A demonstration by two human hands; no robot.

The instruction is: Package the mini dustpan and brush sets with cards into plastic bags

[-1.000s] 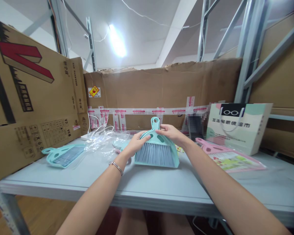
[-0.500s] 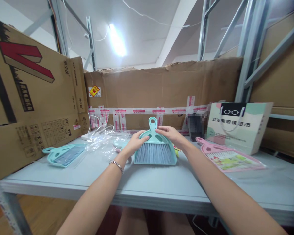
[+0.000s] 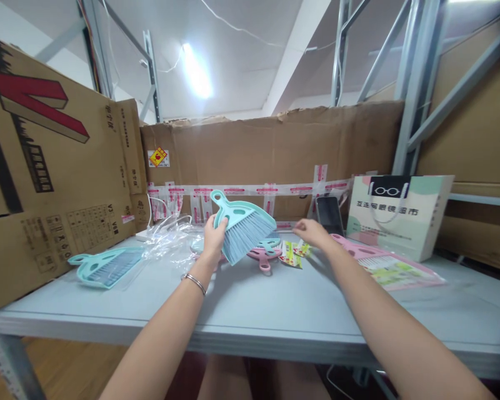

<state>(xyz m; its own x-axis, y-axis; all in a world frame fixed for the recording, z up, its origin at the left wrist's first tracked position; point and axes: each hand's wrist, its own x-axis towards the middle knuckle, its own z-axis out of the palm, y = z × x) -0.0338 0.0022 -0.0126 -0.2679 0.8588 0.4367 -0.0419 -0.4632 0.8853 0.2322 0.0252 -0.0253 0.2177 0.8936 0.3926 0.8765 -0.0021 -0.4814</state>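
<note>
My left hand (image 3: 214,239) is closed around the left edge of a mint-green dustpan (image 3: 233,209), with a brush of grey-blue bristles (image 3: 246,236) nested in it. The set is tilted in the air above the table, its looped handle pointing up and left. My right hand (image 3: 311,231) has come away from the set, fingers bent and tips together; whether anything small is between them I cannot make out. Just below it lie green-and-red printed cards (image 3: 292,254). Behind the held set, pink (image 3: 265,260) and mint (image 3: 270,243) dustpan pieces rest on the table, partly hidden.
Another mint dustpan and brush (image 3: 110,266) lies at the left, beside crumpled clear plastic (image 3: 170,244). On the right are a bagged pink dustpan (image 3: 394,264), a phone (image 3: 329,215) and a paper bag (image 3: 395,216). Cardboard boxes (image 3: 233,150) wall the table's back and left.
The dustpan and brush set has been tilted and moved left and upward in my left hand. My right hand has let go of it and shifted right, uncovering the printed cards and pink pieces.
</note>
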